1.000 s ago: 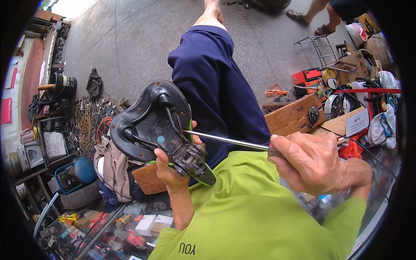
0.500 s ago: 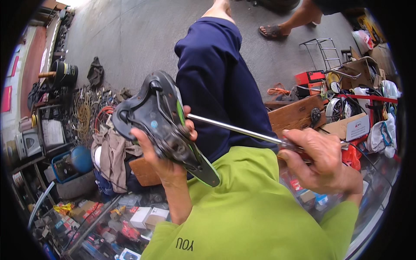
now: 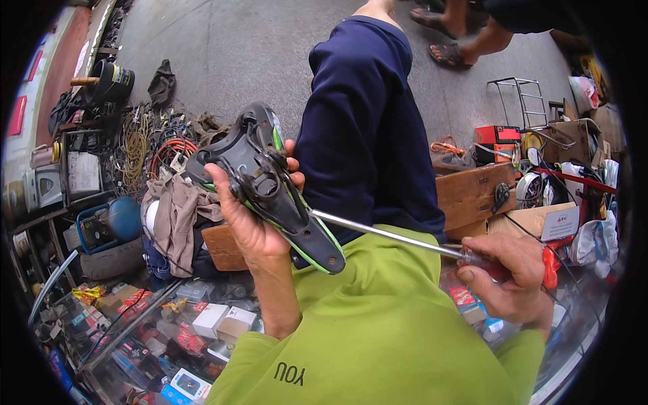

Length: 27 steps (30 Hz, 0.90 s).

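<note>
My left hand (image 3: pixel 250 239) grips a black bicycle saddle (image 3: pixel 304 239) with green edging, turned underside up, its clamp and rails showing. Thumb and fingers wrap opposite sides. My right hand (image 3: pixel 503 283) is closed on the translucent handle of a long screwdriver (image 3: pixel 385 234), whose steel shaft reaches left to the saddle's edge near the clamp; the exact tip is hard to make out. The saddle is held above my lap, over the green shirt (image 3: pixel 358 337) and beside the navy trouser leg (image 3: pixel 364 135).
A wooden board (image 3: pixel 466 196), cartons, red boxes (image 3: pixel 497 135) and a metal rack (image 3: pixel 513 94) lie right. Coiled cables (image 3: pixel 135 152), a bucket (image 3: pixel 108 88) and clothes are left. A glass-topped case (image 3: pixel 182 337) of parts is beside me. Another person's sandalled feet (image 3: pixel 452 54) stand at top right.
The saddle has tilted and moved up and away. The screwdriver and right hand have moved down and right, the shaft now meeting the saddle nearer its narrow end. The other person's feet have shifted.
</note>
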Available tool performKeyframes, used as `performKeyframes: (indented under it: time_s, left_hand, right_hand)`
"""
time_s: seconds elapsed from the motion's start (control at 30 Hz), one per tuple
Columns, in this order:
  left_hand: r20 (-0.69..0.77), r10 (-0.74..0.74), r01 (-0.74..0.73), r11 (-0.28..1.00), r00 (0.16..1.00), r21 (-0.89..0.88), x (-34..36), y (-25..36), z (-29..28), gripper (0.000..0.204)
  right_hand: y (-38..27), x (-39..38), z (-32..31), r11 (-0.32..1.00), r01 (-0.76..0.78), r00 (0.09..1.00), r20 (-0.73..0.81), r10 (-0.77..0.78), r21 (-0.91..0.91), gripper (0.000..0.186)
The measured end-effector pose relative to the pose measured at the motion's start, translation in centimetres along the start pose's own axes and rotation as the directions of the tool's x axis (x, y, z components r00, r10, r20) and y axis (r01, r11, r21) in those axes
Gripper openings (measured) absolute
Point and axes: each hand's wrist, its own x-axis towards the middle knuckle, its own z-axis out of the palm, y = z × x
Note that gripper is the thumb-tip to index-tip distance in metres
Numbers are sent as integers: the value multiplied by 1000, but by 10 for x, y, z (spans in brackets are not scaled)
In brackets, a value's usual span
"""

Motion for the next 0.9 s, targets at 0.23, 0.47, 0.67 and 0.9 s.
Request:
performKeyframes:
  time_s: [0.23,0.47,0.67,0.9]
  left_hand:
    - [39,66,-68,996,997,56,-1,-2,-1,96]
    - [226,190,-268,876,956,400,-23,1,5,121]
    - [265,86,-259,628,960,734,-37,10,6,133]
    - [202,-81,-118,579,976,806,-47,6,0,131]
  right_hand:
    - [4,0,5,993,-18,992,129,3,118,31]
    - [5,-6,1,840,-351,916,-35,400,412,28]
    - [16,-8,42,494,-302,844,-12,536,815,30]
    - [0,7,66,481,-226,893,-17,449,847,25]
